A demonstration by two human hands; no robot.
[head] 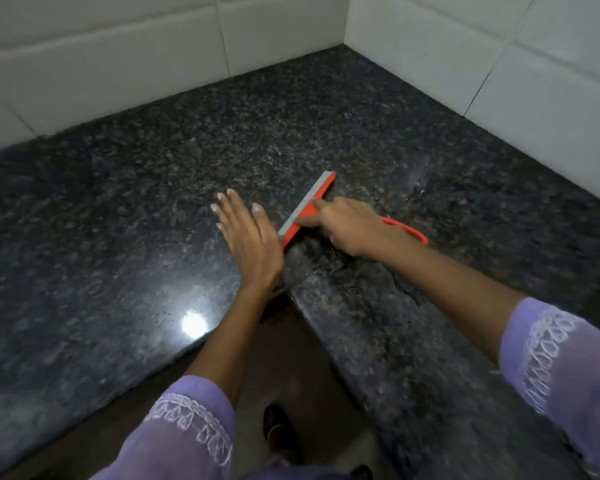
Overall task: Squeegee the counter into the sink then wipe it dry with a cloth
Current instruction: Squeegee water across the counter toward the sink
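Your desk [125, 188] lies bare left of the squeegee [307, 209]. Tiled walls [499, 57] close the far corner; your flat left hand [248, 237] blocks the blade's near end.

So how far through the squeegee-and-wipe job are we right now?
Still on the first stage. The right hand grips the orange squeegee, blade on the granite counter; the left hand rests flat beside it. Nothing shows as finished. No sink or cloth is in view, so the dry wipe remains.
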